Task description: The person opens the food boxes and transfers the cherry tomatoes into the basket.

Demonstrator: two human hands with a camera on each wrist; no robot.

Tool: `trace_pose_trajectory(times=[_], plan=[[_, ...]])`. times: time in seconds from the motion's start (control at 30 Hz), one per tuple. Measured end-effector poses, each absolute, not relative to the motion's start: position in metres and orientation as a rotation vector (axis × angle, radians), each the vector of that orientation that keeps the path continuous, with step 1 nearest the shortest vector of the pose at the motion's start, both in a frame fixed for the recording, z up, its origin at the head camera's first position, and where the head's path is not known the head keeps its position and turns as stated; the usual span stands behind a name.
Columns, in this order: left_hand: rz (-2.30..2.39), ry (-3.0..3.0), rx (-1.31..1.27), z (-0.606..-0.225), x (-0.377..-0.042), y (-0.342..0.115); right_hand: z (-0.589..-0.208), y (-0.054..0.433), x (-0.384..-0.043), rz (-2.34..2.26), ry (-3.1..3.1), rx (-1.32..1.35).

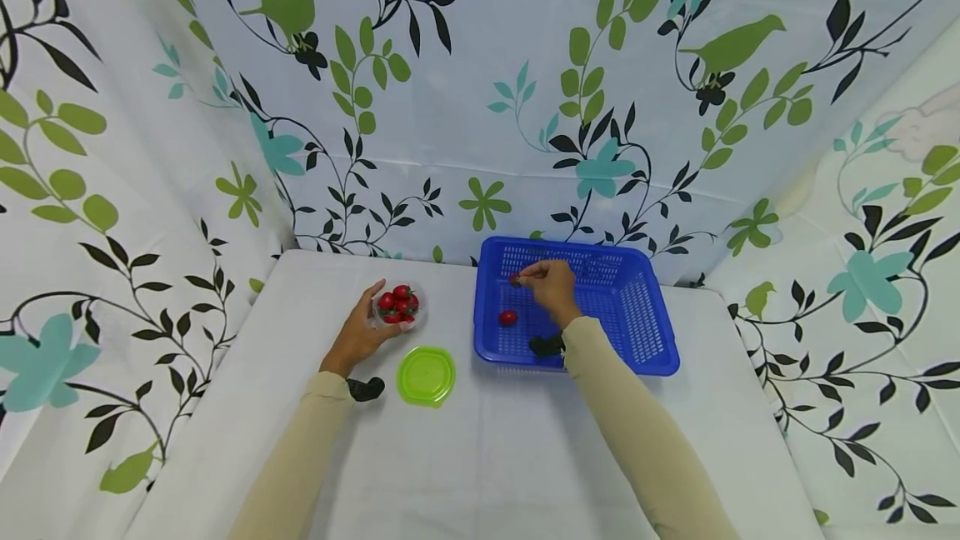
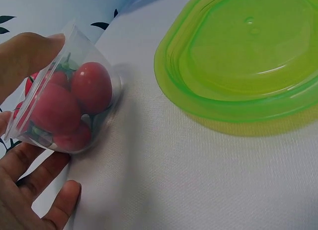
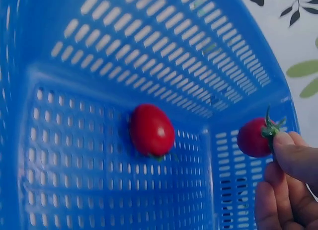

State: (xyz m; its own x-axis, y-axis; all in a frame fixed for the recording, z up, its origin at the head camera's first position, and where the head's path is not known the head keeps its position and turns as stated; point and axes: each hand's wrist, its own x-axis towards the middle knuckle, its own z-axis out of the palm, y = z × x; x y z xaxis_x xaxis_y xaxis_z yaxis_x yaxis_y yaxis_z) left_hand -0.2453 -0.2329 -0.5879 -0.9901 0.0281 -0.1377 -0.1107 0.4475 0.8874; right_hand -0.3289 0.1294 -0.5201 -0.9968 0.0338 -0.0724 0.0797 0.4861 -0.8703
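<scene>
Several cherry tomatoes (image 2: 92, 88) fill a clear plastic cup (image 2: 113, 81). My left hand (image 1: 358, 336) holds that cup on the table, thumb on one side of the rim and fingers on the other. Inside the blue basket (image 1: 480, 298), my right hand (image 1: 553, 286) pinches a cherry tomato (image 3: 253, 137) by its green stem, between thumb and fingertips. This tomato is held above the basket's floor. Another cherry tomato (image 3: 151, 129) lies on the basket's bottom, to the left of the pinched one in the right wrist view.
A green plastic lid (image 1: 426, 376) lies on the white table (image 1: 480, 457) between the cup and the basket, nearer the front. Behind the table hangs a patterned curtain (image 1: 480, 107). The basket's slotted walls stand around my right hand.
</scene>
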Motion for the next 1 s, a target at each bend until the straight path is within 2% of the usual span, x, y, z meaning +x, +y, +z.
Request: trace_pose_trajectory(times=[0.4, 1.0], plan=[[1.571, 2.551, -0.096, -0.588, -0.245, -0.234, -0.528, 0.142, -0.347, -1.38, 2.553, 0.05], [1.566, 2.561, -0.084, -0.585, -0.245, -0.236, -0.538, 0.149, -0.348, -1.339, 2.47, 0.031]])
